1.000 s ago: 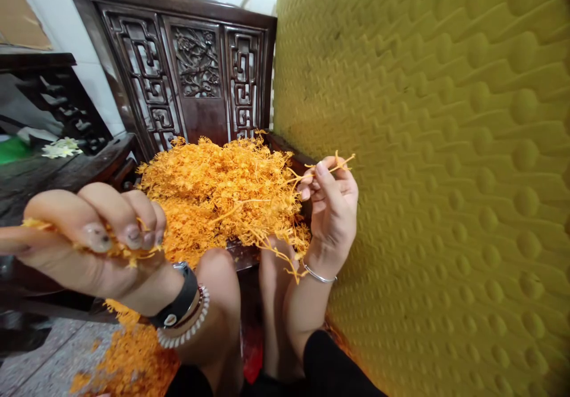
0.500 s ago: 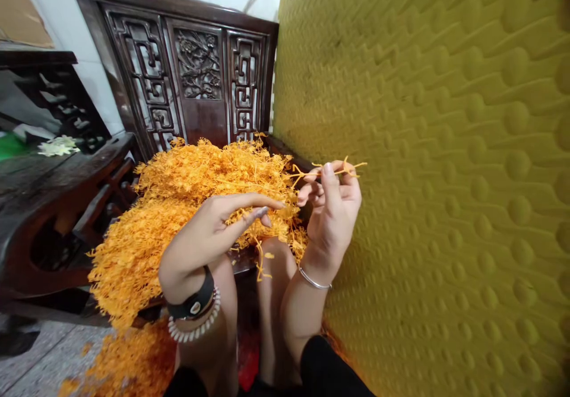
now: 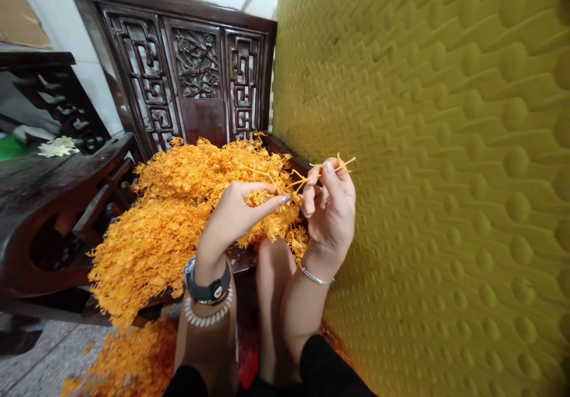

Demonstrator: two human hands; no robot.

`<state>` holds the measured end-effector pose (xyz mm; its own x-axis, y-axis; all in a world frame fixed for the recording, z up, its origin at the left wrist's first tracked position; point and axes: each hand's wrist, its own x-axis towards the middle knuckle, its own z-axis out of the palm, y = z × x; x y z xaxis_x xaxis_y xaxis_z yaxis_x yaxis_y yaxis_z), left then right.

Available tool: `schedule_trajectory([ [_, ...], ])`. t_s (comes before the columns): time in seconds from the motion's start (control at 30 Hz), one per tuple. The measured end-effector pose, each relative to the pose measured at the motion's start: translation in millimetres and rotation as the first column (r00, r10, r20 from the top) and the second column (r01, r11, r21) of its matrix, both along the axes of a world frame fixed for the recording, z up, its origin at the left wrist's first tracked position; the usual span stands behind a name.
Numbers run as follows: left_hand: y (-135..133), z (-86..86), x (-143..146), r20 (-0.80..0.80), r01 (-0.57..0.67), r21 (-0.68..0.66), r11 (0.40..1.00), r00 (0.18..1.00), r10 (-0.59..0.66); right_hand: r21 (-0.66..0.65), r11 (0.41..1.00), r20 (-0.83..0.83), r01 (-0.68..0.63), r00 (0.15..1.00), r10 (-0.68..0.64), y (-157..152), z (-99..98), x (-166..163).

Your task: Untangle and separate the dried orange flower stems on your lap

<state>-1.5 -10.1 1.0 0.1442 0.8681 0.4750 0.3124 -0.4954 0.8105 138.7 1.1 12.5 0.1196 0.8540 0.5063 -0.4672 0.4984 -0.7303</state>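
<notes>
A big heap of thin orange strands (image 3: pixel 187 207) lies on the seat of a dark carved wooden bench (image 3: pixel 187 64). My right hand (image 3: pixel 332 207) is raised beside the heap, its fingers pinched on a small bunch of orange strands (image 3: pixel 332 168). My left hand (image 3: pixel 243 207) reaches across to that bunch; its thumb and forefinger pinch a strand where it meets the heap. A black watch and a white bead bracelet ring my left wrist. A thin silver bangle sits on my right wrist.
A tall yellow foam sheet with bumps (image 3: pixel 445 177) stands close on the right. More orange strands (image 3: pixel 129 355) lie on the grey floor at lower left. A second dark wooden chair (image 3: pixel 48 165) stands at left, with pale flowers (image 3: pixel 56 146) behind it. My knees are below my hands.
My left hand, which held a clump of strands at far left, let it go and swung right to the bunch in my right hand. My right hand stayed in place.
</notes>
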Motion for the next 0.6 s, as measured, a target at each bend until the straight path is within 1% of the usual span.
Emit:
schedule_trajectory([
  [0.07,-1.1,2.2,0.6,0.037,0.055,0.004,0.998,0.998,-0.055,0.003,1.000,-0.052,0.022,0.998,-0.021,2.4,-0.9,3.7],
  [0.13,-2.7,4.3,-0.6,0.066,0.112,-0.022,0.993,0.992,-0.110,0.009,0.999,-0.080,0.048,0.996,-0.047,4.6,-1.8,7.1],
  [0.2,-3.4,5.1,-2.3,0.100,0.151,-0.071,0.986,0.985,-0.143,0.013,0.996,-0.055,0.083,0.995,-0.082,6.2,-2.4,9.4],
  [0.3,-2.2,3.6,-3.5,0.193,0.163,-0.118,0.980,0.971,-0.138,0.028,0.994,0.010,0.105,0.994,-0.105,6.6,-2.8,10.6],
  [0.37,-0.6,2.1,-3.3,0.253,0.156,-0.128,0.980,0.960,-0.120,0.043,0.998,0.067,0.056,0.996,-0.059,5.6,-2.9,10.2],
  [0.43,0.5,1.1,-3.0,0.285,0.141,-0.130,0.982,0.953,-0.099,0.050,0.999,0.169,-0.013,0.986,0.004,3.7,-3.5,8.9],
  [0.53,1.4,0.8,-2.9,0.302,0.102,-0.109,0.989,0.951,-0.065,0.049,0.996,0.367,-0.077,0.928,0.054,0.2,-4.8,5.4],
  [0.6,2.3,0.7,-3.0,0.297,0.061,-0.087,0.994,0.954,-0.033,0.050,0.996,0.452,-0.078,0.891,0.047,-2.0,-5.5,2.3],
])
